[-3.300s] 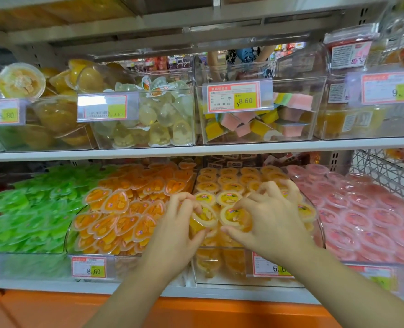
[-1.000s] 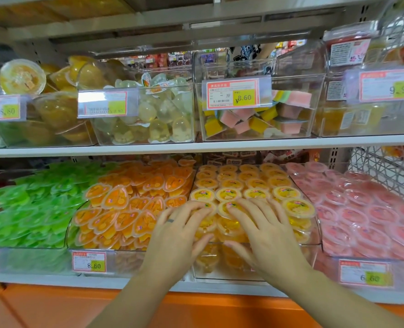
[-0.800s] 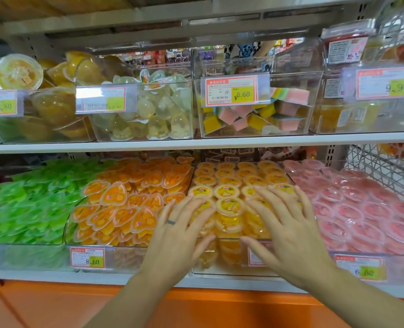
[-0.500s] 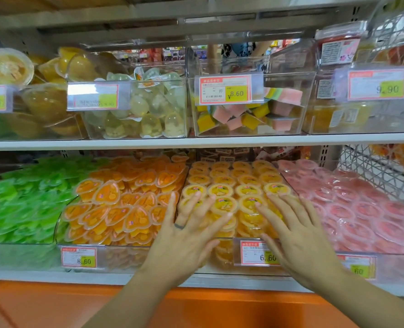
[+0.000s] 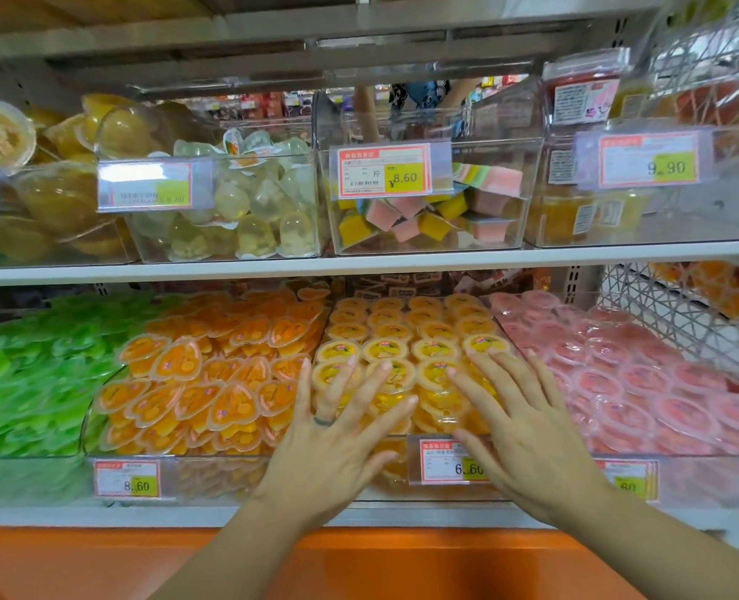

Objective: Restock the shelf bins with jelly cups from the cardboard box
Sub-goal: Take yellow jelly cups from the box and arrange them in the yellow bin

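Views: one, worn on the head, wide-angle.
Facing: forward and slightly down at the shelf (image 5: 359,264) front.
Nearness: close; left hand (image 5: 337,435) and right hand (image 5: 528,430), entering from 6 o'clock, lie over the yellow cups (image 5: 387,350) at centre.
Span: upper bins (image 5: 489,149) at 12 o'clock, lower bins (image 5: 229,474) across the middle, orange base (image 5: 99,565) at 6 o'clock.
Edges: blurred at 3 and 9 o'clock.

High above the left fingers (image 5: 345,378), the block-bin tag (image 5: 384,171) reads "¥8.60" and "斤"; up right of the right fingers (image 5: 504,374), the corner tag (image 5: 650,160) reads "9.90". Low left of the left fingers, the orange-bin tag (image 5: 127,478) reads "8.60", and by the right thumb the yellow-bin tag (image 5: 443,463) shows "6.60".
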### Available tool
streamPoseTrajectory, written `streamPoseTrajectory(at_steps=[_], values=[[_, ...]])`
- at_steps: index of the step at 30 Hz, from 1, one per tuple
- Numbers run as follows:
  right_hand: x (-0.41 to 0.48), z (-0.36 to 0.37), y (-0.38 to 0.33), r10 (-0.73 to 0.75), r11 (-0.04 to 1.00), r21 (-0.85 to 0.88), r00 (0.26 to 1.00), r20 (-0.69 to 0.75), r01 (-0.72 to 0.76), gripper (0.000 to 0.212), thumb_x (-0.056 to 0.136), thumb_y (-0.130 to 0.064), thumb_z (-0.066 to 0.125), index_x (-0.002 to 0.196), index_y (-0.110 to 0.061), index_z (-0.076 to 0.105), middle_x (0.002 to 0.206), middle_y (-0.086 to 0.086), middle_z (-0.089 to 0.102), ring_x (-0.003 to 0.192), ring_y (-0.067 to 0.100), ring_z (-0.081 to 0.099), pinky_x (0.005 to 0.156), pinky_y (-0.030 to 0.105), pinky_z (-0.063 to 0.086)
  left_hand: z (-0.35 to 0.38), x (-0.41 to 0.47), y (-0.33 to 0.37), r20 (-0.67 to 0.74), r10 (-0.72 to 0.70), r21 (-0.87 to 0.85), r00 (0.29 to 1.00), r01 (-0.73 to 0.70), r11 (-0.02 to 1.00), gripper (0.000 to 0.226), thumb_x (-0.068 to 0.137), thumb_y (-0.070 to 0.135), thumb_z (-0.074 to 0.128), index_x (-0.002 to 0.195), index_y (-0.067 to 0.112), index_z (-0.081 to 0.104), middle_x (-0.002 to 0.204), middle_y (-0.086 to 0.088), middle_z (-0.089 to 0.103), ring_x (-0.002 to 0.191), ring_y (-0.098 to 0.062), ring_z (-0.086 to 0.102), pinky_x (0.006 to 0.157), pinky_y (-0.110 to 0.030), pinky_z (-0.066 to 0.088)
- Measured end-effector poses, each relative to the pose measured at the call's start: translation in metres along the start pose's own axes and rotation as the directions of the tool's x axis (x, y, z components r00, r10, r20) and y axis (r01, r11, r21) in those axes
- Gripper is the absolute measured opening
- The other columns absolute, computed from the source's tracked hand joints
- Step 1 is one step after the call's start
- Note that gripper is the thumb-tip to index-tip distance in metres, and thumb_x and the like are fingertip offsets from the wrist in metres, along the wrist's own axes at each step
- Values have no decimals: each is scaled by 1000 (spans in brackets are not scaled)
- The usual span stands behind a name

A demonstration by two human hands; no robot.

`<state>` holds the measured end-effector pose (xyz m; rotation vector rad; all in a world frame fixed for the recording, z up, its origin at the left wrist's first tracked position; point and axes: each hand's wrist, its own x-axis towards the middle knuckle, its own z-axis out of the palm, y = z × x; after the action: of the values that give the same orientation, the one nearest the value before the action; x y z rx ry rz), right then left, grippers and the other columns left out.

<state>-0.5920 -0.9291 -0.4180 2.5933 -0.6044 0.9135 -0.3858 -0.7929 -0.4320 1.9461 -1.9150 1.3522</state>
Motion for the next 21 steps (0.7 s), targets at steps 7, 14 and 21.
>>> streamPoseTrajectory(at_steps=[7, 14, 21], values=[[-15, -34, -22, -38, 985, 156, 980, -194, 69, 44, 91, -38, 48, 130, -21, 45, 135, 8, 52, 124, 28, 45, 109, 46, 29, -33, -11, 6, -71, 11, -96, 997, -18, 995, 51, 94, 47, 41, 143, 31, 36, 149, -6, 30, 139, -30, 26, 107, -63, 23], [-108, -29, -70, 67, 898, 441, 991, -119, -8, 35, 88, -26, 53, 122, -16, 52, 121, 7, 59, 111, 25, 51, 96, 36, 35, -70, -109, 92, 121, -403, -504, 907, 406, 762, 36, 93, 26, 46, 129, 23, 46, 125, -2, 57, 111, -18, 53, 101, -37, 35], [-217, 24, -100, 18, 848, 480, 918, 397, -224, 42, 91, -38, 44, 131, -24, 44, 127, 0, 55, 119, 16, 48, 101, 39, 43, -68, -193, 159, 581, -473, -331, 663, 723, 606, 40, 84, 20, 67, 123, 24, 59, 124, 5, 59, 109, -14, 56, 92, -30, 41]])
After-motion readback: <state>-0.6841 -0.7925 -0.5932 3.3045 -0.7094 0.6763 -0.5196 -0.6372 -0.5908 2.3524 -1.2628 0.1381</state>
